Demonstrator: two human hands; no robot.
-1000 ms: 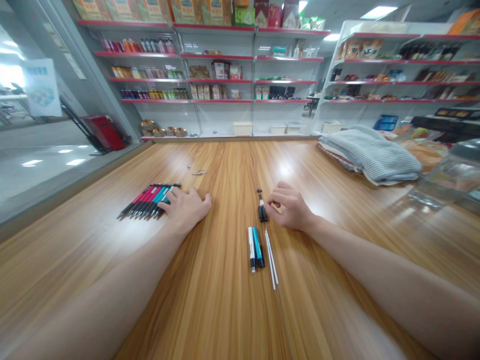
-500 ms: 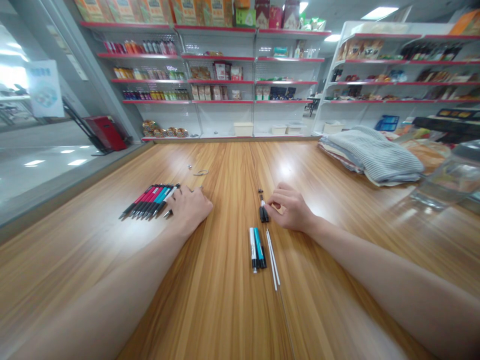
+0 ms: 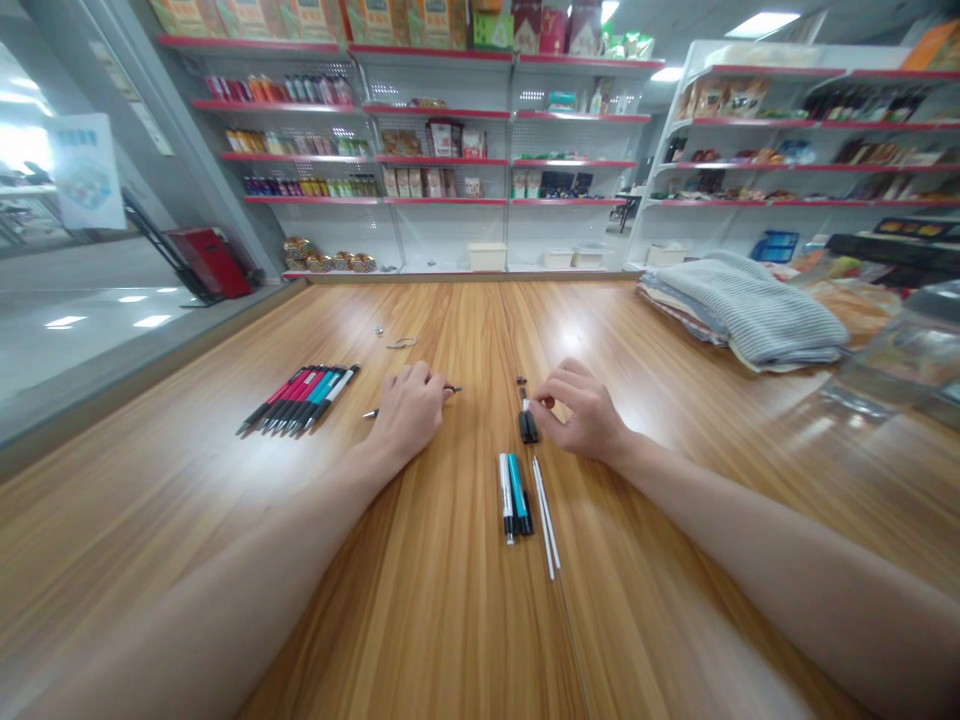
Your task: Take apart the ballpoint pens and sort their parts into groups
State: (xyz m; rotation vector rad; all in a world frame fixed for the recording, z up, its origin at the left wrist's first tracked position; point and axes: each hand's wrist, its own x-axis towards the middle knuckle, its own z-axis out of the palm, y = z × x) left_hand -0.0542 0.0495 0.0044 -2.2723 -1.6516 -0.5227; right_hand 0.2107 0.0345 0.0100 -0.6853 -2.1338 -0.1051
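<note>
My left hand (image 3: 411, 405) is closed over a pen (image 3: 370, 413), whose metal tip shows on one side and dark end on the other. To its left lies a row of several pens (image 3: 300, 400) with red, blue and white barrels. My right hand (image 3: 577, 408) rests on the table, fingers curled, thumb and forefinger beside two black pen grips (image 3: 529, 428); whatever they pinch is hidden. Small metal pen parts (image 3: 521, 381) lie just beyond. Nearer me are a white pen barrel (image 3: 505, 490), a blue pen barrel (image 3: 517, 485) and two white refills (image 3: 546, 520).
The wooden table (image 3: 450, 620) has a seam along its middle. A thin looped band (image 3: 401, 342) lies toward the back. Folded cloths (image 3: 742, 305) and a clear container (image 3: 900, 350) stand at the right. Stocked shelves (image 3: 442, 160) rise behind the table.
My left hand has moved right, away from the pen row, carrying a pen with it. My right hand has barely moved.
</note>
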